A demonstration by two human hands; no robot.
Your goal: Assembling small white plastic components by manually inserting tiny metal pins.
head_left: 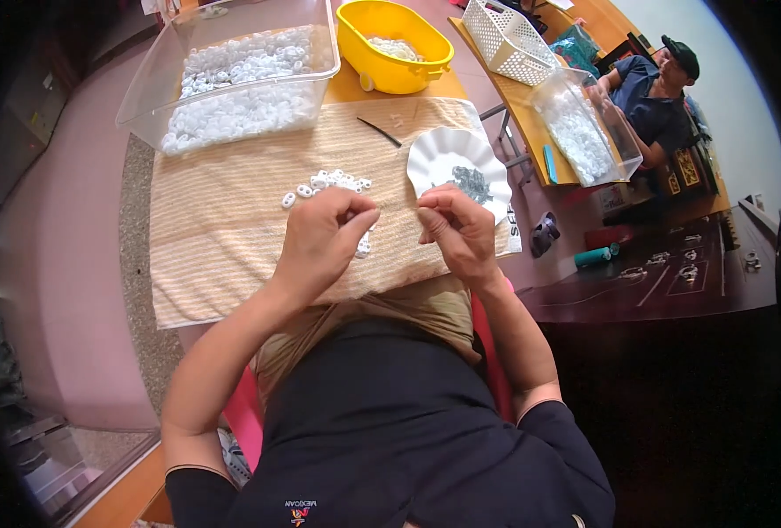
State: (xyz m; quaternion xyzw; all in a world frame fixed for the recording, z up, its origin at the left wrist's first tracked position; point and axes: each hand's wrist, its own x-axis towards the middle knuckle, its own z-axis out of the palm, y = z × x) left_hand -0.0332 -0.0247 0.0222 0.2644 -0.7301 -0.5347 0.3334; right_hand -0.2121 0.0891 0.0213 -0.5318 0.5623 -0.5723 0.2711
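Many white pieces (338, 181) lie just beyond the left hand (324, 231); grey bits (473, 183) sit in a dish (434, 154) beyond the right hand (463, 233). Both hands pinch thumb to finger; I cannot tell on what. The pieces look light, stiff, best taken by the rims.

1. Runs in tan and cream stripes across the towel (223, 238).
2. Shows white with dark spots on the small pieces (320, 182) upon the towel.
3. Is plain white on the plate (421, 158) at the towel's right edge, dark grey on the bits (472, 182) inside.
4. Shows black on the thin tool (379, 131) near the towel's far edge.
5. Gleams yellow on the tub (353, 46) beyond the towel.
6. Looks clear on the bin (157, 75) at the towel's far left corner.
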